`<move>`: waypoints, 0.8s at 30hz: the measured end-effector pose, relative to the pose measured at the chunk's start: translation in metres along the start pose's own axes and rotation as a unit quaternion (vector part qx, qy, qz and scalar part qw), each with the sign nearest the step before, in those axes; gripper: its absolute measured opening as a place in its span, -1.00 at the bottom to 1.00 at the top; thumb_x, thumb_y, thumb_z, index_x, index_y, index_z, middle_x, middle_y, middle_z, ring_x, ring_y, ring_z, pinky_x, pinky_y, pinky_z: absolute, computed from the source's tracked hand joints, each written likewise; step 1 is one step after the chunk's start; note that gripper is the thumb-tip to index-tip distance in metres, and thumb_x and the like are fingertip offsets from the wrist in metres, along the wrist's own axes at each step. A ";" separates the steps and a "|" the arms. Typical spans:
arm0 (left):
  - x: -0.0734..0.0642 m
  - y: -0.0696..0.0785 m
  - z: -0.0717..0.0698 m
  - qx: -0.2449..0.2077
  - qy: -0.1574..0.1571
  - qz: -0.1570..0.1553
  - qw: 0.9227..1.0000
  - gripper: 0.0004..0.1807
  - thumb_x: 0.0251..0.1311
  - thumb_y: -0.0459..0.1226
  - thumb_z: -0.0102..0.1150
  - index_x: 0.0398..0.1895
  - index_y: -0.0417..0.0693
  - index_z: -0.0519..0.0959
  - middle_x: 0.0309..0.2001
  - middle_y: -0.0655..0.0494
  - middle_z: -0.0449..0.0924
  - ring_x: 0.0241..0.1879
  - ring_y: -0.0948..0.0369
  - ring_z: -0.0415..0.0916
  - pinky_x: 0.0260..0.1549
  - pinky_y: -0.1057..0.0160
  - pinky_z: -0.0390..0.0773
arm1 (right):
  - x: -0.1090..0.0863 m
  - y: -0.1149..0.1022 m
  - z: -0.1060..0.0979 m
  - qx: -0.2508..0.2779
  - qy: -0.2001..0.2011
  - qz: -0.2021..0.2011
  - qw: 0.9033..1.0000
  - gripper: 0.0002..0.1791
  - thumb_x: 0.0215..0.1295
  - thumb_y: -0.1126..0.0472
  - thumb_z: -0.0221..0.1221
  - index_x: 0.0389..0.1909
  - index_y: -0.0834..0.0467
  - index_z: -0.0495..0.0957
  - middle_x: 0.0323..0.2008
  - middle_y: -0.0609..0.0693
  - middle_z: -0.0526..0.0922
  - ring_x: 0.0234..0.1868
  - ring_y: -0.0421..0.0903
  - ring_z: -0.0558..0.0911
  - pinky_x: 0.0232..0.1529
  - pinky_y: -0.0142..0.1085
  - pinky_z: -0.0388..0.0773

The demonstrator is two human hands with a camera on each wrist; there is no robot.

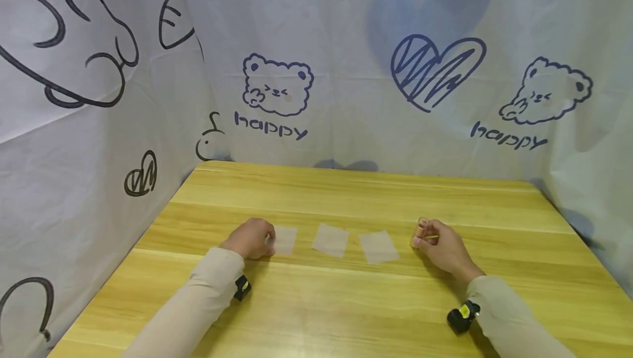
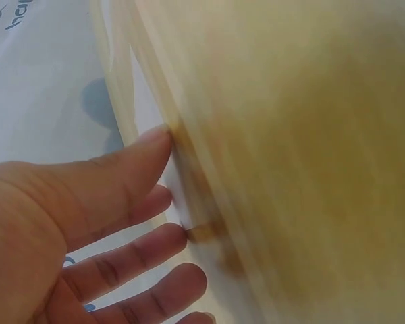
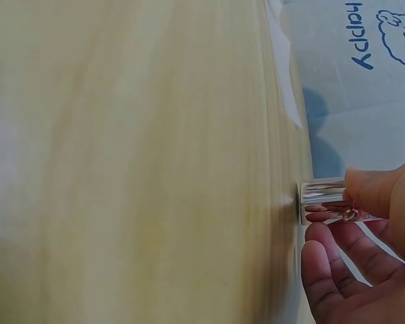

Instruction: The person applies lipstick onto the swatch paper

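Three thin, translucent white squares lie flat in a row: a left square [image 1: 286, 240], a middle square [image 1: 331, 240] and a right square [image 1: 378, 247]. My left hand [image 1: 251, 239] rests at the left edge of the left square. In the left wrist view its thumb and fingers are spread loosely, tips at the table surface. With thumb and fingers, my right hand [image 1: 444, 247] holds a small, shiny copper-coloured tube [image 1: 419, 230] upright to the right of the right square. The right wrist view shows the tube [image 3: 324, 191] with its end at the table; its kind is unclear.
The wooden table [image 1: 316, 303] has a light grain. White curtains [image 1: 346, 28] with printed hearts, bears and lettering hang behind it and along its left side. A black wrist camera [image 1: 462, 317] sits on the right wrist, another [image 1: 242, 287] on the left.
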State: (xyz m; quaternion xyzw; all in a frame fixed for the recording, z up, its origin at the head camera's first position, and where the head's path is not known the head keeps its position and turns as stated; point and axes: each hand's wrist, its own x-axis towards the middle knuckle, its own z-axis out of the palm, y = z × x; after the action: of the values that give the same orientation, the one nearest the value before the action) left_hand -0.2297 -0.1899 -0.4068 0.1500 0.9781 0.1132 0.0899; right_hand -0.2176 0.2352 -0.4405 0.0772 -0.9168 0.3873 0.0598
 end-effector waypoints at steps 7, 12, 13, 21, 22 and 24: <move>0.000 0.002 -0.001 0.001 0.000 -0.001 1.000 -0.70 0.11 -0.18 0.42 -0.15 -0.15 0.67 -0.07 -0.04 0.62 0.00 -0.04 0.52 0.00 0.01 0.50 | -0.001 -0.003 -0.002 -0.001 -0.001 -0.010 1.000 -0.82 0.31 0.22 0.26 -0.19 0.23 0.53 -0.15 0.15 0.62 -0.11 0.09 0.62 -0.09 -0.04 0.57; -0.002 0.003 -0.003 -0.006 0.000 -0.001 1.000 -0.68 0.15 -0.16 0.38 -0.13 -0.17 0.66 -0.05 -0.09 0.61 0.03 -0.06 0.51 0.03 -0.01 0.49 | -0.001 -0.006 -0.003 -0.006 -0.008 -0.017 1.000 -0.85 0.32 0.22 0.24 -0.19 0.20 0.53 -0.15 0.13 0.63 -0.11 0.07 0.62 -0.09 -0.06 0.57; -0.002 0.003 -0.003 -0.008 0.001 0.000 1.000 -0.67 0.15 -0.15 0.38 -0.12 -0.18 0.65 -0.04 -0.10 0.61 0.04 -0.07 0.50 0.03 -0.01 0.48 | -0.002 -0.008 -0.003 -0.005 -0.011 -0.019 1.000 -0.83 0.32 0.22 0.24 -0.16 0.22 0.53 -0.14 0.13 0.64 -0.12 0.07 0.62 -0.09 -0.06 0.57; -0.008 0.009 -0.008 -0.014 0.014 0.005 1.000 -0.62 0.19 -0.15 0.34 -0.01 -0.21 0.62 0.04 -0.15 0.55 0.11 -0.11 0.45 0.09 -0.04 0.44 | -0.003 -0.016 -0.006 -0.007 -0.021 -0.032 0.999 -0.65 0.30 0.22 0.27 0.02 0.32 0.51 -0.15 0.12 0.64 -0.20 0.03 0.63 -0.17 -0.10 0.58; -0.009 0.010 -0.009 -0.015 0.014 0.006 1.000 -0.62 0.20 -0.16 0.33 -0.01 -0.21 0.62 0.04 -0.15 0.55 0.11 -0.11 0.45 0.09 -0.04 0.44 | -0.003 -0.017 -0.006 -0.009 -0.022 -0.033 0.999 -0.65 0.29 0.22 0.27 0.01 0.32 0.51 -0.15 0.12 0.64 -0.20 0.03 0.63 -0.18 -0.11 0.57; -0.011 0.013 -0.010 -0.019 0.012 0.006 1.000 -0.62 0.21 -0.15 0.31 0.01 -0.19 0.61 0.05 -0.14 0.54 0.11 -0.10 0.44 0.09 -0.04 0.44 | -0.003 -0.018 -0.006 -0.015 -0.023 -0.035 0.999 -0.65 0.29 0.21 0.28 0.01 0.31 0.51 -0.17 0.10 0.64 -0.21 0.01 0.63 -0.21 -0.13 0.57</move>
State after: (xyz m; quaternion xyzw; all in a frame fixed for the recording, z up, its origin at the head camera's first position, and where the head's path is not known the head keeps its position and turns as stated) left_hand -0.2182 -0.1833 -0.3924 0.1528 0.9758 0.1341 0.0808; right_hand -0.2105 0.2275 -0.4238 0.1174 -0.9203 0.3693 0.0532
